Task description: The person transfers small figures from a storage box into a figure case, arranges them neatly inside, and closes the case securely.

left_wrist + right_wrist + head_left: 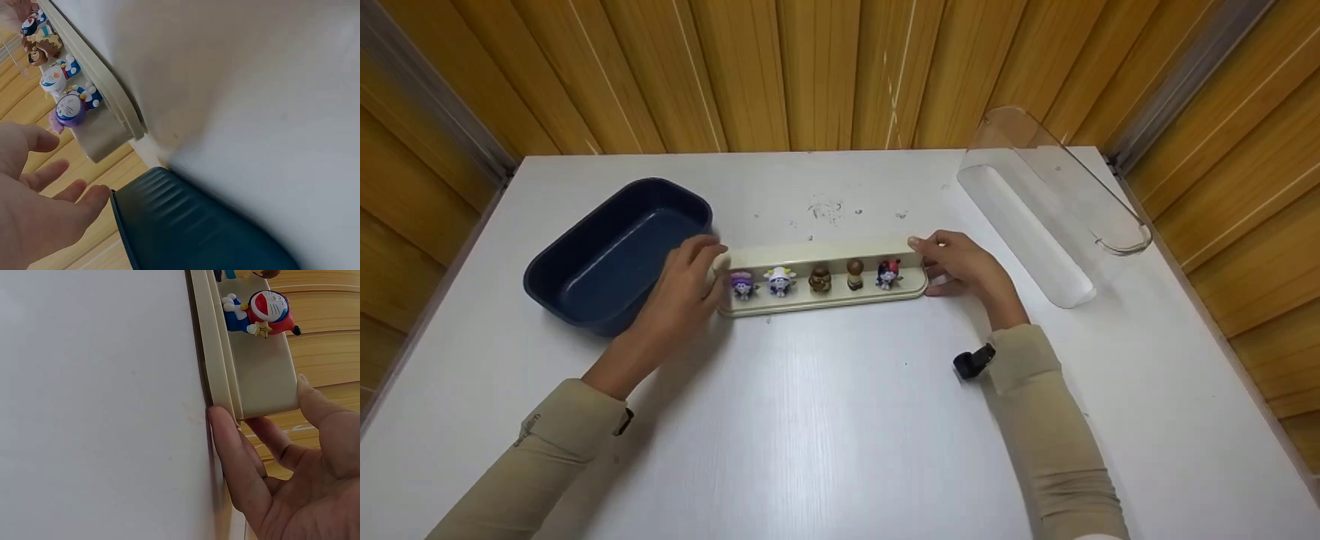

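Note:
A long cream display tray (810, 253) lies across the middle of the white table. In it stand several small figurines in a row, among them a purple-hatted one (742, 285), a white one with yellow horns (780, 282) and a red-hooded one (270, 309) nearest the right end. My right hand (964, 264) grips the tray's right end, thumb on the back wall and a finger at the base's front edge. At the left end is my left hand (679, 289); in the left wrist view its loosely bent fingers (79, 194) are apart from the tray, holding nothing.
Left of the tray stands a navy blue basin (607, 262), close beside my left hand. A long transparent cover (1057, 195) with a white strip lies at the far right, past my right hand. Wood-panelled walls (825, 75) border the table's back and sides.

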A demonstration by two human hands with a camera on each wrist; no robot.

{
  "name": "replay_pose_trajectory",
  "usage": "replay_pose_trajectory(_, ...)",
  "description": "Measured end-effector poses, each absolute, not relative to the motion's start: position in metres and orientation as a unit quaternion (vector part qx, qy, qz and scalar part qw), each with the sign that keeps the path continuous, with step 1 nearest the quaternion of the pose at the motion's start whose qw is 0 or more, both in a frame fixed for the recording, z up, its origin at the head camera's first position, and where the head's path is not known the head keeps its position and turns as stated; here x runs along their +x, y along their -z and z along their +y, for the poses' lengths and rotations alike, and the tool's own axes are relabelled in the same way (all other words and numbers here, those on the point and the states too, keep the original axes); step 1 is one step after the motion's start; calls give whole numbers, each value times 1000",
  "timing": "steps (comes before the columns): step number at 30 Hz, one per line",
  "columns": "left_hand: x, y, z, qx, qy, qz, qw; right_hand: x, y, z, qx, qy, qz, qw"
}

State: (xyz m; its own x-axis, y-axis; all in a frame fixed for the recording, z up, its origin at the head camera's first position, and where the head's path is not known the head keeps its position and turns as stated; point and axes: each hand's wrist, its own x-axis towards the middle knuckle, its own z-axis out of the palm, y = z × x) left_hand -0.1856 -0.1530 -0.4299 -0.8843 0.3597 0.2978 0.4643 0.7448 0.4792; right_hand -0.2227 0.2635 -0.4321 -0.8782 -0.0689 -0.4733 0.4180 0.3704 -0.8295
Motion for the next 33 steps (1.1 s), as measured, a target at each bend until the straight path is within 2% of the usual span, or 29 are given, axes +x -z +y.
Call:
replay_pose_trajectory(5,-186,430,-156,-191,324,-925,50,-220,431,261,118,554,800,198)
replay_pose_trajectory(9,-189,430,-156,-166,361,-918,13,-216,430,258,117,530,825,155)
replay_pose_trajectory(16,-190,438,-161,-132,414,-900,-26,-210,423,260,55,429,898,80)
replay_pose_trajectory(20,-192,440,-159,-117,451,-884,-50,-206,413,280,4,446,895,15)
replay_pose_trajectory(25,-197,439,-155,-89,474,-874,-55,-197,392,304,-57,363,925,-96)
replay_pose_trajectory(28,-200,437,-153,-74,477,-874,-57,-192,375,315,-73,311,937,-142)
replay_pose_trajectory(33,-204,436,-150,-67,473,-876,-63,-190,347,337,-64,235,960,-140)
